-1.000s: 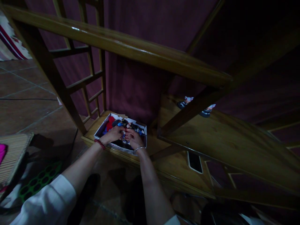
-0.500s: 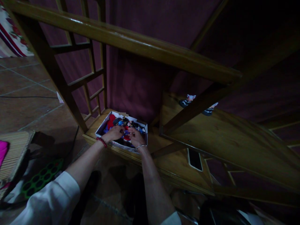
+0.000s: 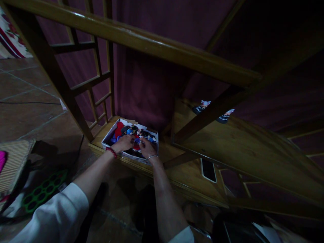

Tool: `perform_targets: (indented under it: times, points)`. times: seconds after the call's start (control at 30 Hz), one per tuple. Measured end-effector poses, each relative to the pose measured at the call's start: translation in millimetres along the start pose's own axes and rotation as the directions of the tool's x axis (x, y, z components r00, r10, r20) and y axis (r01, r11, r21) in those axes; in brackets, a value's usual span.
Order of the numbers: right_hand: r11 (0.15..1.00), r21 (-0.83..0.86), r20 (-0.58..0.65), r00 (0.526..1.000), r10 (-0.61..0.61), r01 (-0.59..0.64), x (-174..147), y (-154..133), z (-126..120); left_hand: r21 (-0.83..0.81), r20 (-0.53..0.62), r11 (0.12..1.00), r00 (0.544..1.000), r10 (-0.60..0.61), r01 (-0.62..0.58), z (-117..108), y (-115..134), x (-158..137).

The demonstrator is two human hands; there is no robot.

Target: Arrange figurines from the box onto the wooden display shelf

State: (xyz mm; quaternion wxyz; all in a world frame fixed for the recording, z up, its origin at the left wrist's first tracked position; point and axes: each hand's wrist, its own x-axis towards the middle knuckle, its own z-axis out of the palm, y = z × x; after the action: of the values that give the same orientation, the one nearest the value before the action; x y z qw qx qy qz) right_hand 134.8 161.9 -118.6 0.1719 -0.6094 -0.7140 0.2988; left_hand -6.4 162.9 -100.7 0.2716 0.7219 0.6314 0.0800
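Observation:
A white cardboard box (image 3: 104,141) stands on the lower wooden shelf, filled with small figurines (image 3: 139,131) in red, blue, black and white. Over its near side, my left hand (image 3: 124,143) is closed, fingers curled inward, a red bead bracelet at the wrist. My right hand (image 3: 147,148), with a silvery bangle, faces it with fingers bent into a pinch. Between both sets of fingertips shows a small blue-purple thing (image 3: 137,140), too dim to name. The fingers partly cover the box's contents.
A phone (image 3: 209,170) lies on the shelf to the right. Two small figurines (image 3: 201,106) stand on the higher wooden board (image 3: 243,145). A wooden rail (image 3: 131,35) crosses above my hands. On the floor at left is a green tray with round holes (image 3: 43,192).
My right hand's fingers have drawn in closer to the left hand's, around the small blue-purple thing. The view has shifted slightly; box and phone stay put.

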Motion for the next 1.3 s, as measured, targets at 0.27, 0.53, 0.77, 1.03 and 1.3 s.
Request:
perform_targets:
  times: [0.27, 0.53, 0.77, 1.03, 1.3]
  points:
    - [1.000, 0.025, 0.016, 1.000, -0.008, 0.008, 0, 5, 3, -0.111, -0.044, 0.994, 0.999, 0.013, -0.018, 6, -10, 5]
    - [1.000, 0.014, 0.038, 0.999, -0.007, 0.007, 0, 3, 1, -0.273, -0.101, 0.962, 0.995, -0.009, -0.019, 7, -16, 9]
    - [0.999, -0.050, 0.024, 1.000, -0.016, 0.017, -3, 0, -2, -0.705, -0.012, 0.708, 0.998, -0.065, 0.038, 16, -16, 17]
    - [0.997, -0.077, 0.024, 0.999, 0.024, -0.022, -6, -5, -9, -0.864, 0.059, 0.501, 0.998, 0.008, 0.047, 13, -17, 11]
    - [0.996, -0.083, 0.033, 0.999, 0.030, -0.027, -5, -5, -9, -0.871, 0.081, 0.489, 0.995, 0.062, 0.041, 10, -19, 6]
